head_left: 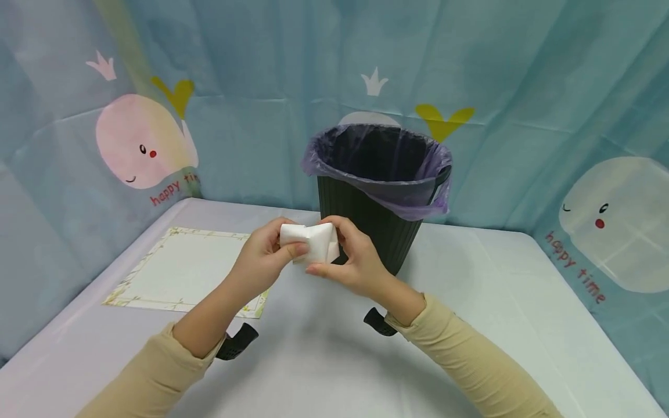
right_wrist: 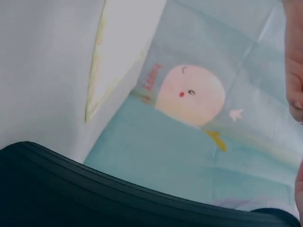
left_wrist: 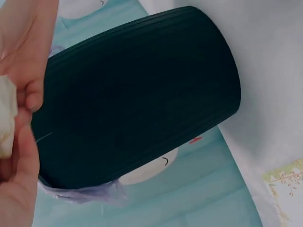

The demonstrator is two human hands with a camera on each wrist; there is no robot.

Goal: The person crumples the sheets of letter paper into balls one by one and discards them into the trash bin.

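Both hands hold a folded white tissue [head_left: 312,239] in the air, just in front of a dark trash can. The left hand [head_left: 266,249] pinches its left side, thumb across the near face. On the other side, the right hand [head_left: 358,255] grips the tissue between thumb and fingers. At the left edge of the left wrist view, part of the tissue [left_wrist: 6,116] shows between the two hands. Only bits of fingers appear at the right edge of the right wrist view, where the tissue is hidden.
The ribbed trash can [head_left: 347,212], lined with a purple bag [head_left: 376,188], stands at the back of the white-covered table [head_left: 470,325]. A white sheet with a floral border [head_left: 193,267] lies on the left. Behind hangs a blue printed curtain [head_left: 251,133].
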